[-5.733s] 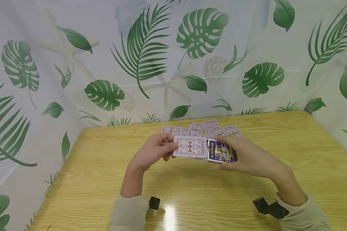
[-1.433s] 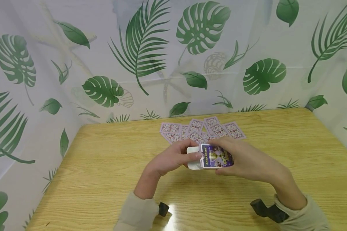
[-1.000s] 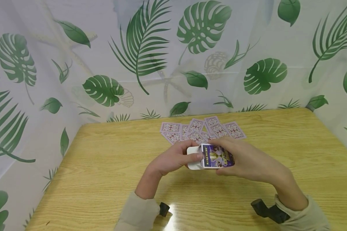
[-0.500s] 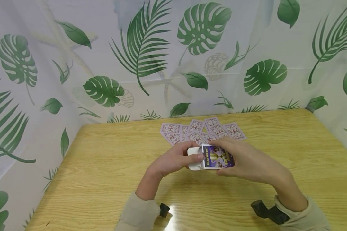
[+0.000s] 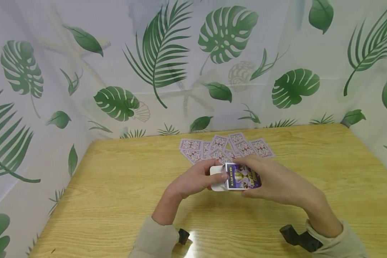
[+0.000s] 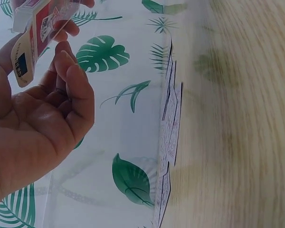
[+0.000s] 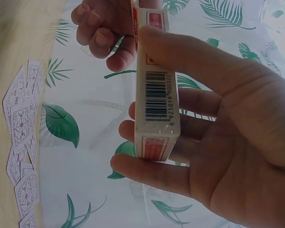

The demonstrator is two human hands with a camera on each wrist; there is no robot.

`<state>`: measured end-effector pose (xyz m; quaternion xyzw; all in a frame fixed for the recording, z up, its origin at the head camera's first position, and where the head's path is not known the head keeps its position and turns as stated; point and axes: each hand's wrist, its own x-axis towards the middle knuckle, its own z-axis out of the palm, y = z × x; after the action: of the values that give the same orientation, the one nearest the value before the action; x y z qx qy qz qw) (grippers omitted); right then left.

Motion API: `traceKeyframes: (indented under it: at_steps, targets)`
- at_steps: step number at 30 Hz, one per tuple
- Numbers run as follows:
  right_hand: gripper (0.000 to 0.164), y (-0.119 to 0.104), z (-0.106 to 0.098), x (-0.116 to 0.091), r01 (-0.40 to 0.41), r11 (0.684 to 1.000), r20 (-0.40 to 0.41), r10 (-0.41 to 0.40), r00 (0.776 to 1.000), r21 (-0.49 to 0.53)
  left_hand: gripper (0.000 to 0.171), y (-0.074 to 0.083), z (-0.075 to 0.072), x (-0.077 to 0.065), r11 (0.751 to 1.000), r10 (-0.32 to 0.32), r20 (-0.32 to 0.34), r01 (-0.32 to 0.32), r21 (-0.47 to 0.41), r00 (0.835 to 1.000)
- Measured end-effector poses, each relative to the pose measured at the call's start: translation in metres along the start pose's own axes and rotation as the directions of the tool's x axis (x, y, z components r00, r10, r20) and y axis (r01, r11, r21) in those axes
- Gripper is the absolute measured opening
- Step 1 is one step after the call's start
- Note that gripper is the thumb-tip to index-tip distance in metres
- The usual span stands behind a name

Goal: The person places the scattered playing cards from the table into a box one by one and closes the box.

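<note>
My right hand [image 5: 278, 179] grips a playing card box [image 5: 240, 176] from its right end, thumb along one edge and fingers along the other. Purple with a gold trophy covers the upper face; a barcode shows on the narrow side of the box [image 7: 154, 109] in the right wrist view. The white flap [image 5: 216, 185] stands out at the left end. There my left hand [image 5: 190, 181] pinches, thumb at the box mouth and fingers behind the flap. Left wrist view: curled fingers of the left hand [image 6: 69, 90] beside the box. What lies inside is hidden.
Behind the hands, several playing cards [image 5: 218, 142] lie face down and overlapping near the back of the wooden table [image 5: 116, 200]. A white leaf-print cloth [image 5: 167, 118] hangs behind the table and at its sides. Black wrist devices [image 5: 301, 238] sit at the sleeves.
Earlier my left hand held a playing card outside the box; that card has left the hand, and the hand is at the box mouth. Over the last second, both hands stay almost still.
</note>
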<state>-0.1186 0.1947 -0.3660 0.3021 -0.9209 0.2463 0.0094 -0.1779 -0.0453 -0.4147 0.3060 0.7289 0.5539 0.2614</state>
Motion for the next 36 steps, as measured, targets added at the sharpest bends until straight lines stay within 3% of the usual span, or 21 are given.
traceKeyframes:
  at_steps: [17, 36]
  targets:
    - [0.070, -0.0013, 0.0032, -0.0010, -0.037, 0.999, 0.016, 0.037, 0.999, 0.027, 0.023, -0.0032, 0.0002, -0.0032, 1.000, -0.018, -0.001, 0.018, -0.002, 1.000]
    - [0.072, 0.0023, -0.0018, 0.0005, -0.060, 0.997, 0.035, 0.059, 0.998, 0.042, 0.025, -0.0005, -0.0020, 0.0006, 0.999, 0.010, -0.002, -0.010, 0.034, 1.000]
